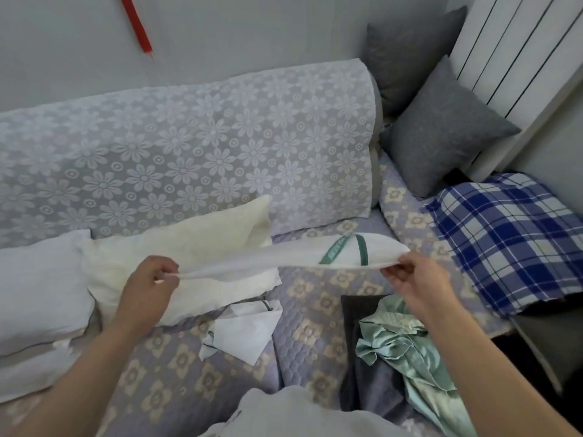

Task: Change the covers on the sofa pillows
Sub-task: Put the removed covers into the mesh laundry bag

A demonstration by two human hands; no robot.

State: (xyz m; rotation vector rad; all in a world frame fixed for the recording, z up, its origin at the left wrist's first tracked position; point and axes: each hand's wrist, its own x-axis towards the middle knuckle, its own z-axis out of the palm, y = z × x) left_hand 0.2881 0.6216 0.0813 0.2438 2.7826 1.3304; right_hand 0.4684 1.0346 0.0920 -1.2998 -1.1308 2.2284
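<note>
One head-worn view looks forward and steeply down from above the sofa (315, 310) seat, close over both forearms. It faces the backrest (189, 146) and wall (252, 26), the wide lens bending the edges.

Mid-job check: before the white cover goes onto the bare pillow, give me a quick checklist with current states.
1. Left hand grips one end of the white cover: ok.
2. Right hand pinches the other end: ok.
3. Cover stretched flat between the hands: ok.
4. Cover's opening found and spread: cannot tell.
5. Bare cream pillow within reach behind the cover: ok.
6. Seat clear of loose cloth: not ok, a crumpled white cover and green fabric lie there.
</note>
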